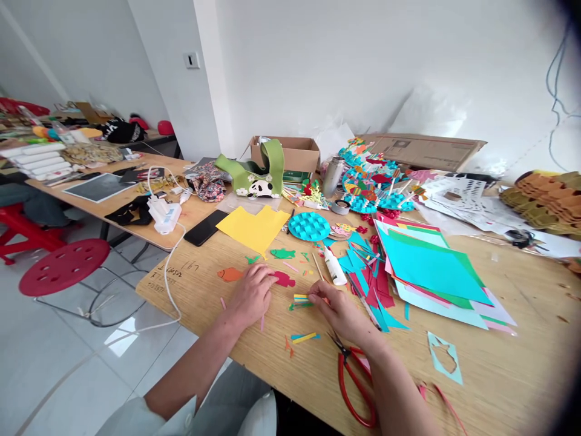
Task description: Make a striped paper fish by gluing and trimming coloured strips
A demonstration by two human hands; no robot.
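Observation:
My left hand (252, 293) rests on the wooden table with its fingers bent, touching the edge of a dark pink paper fish (284, 279). An orange paper fish (230, 275) lies left of it, and a green one (282, 254) beyond. My right hand (333, 306) has its fingertips pinched at small yellow and blue paper strips (301, 298); green scraps lie beside them. More blue and yellow strips (305, 337) lie nearer to me. Red-handled scissors (356, 381) lie by my right wrist. A white glue bottle (334, 266) lies beyond that hand.
Coloured paper sheets (431, 266) are stacked at the right. Yellow paper (254, 227), a black phone (206, 227) and a blue plate-like piece (309, 226) lie farther back. A white cable (166, 275) hangs over the left edge. A red stool (64, 267) stands at the left.

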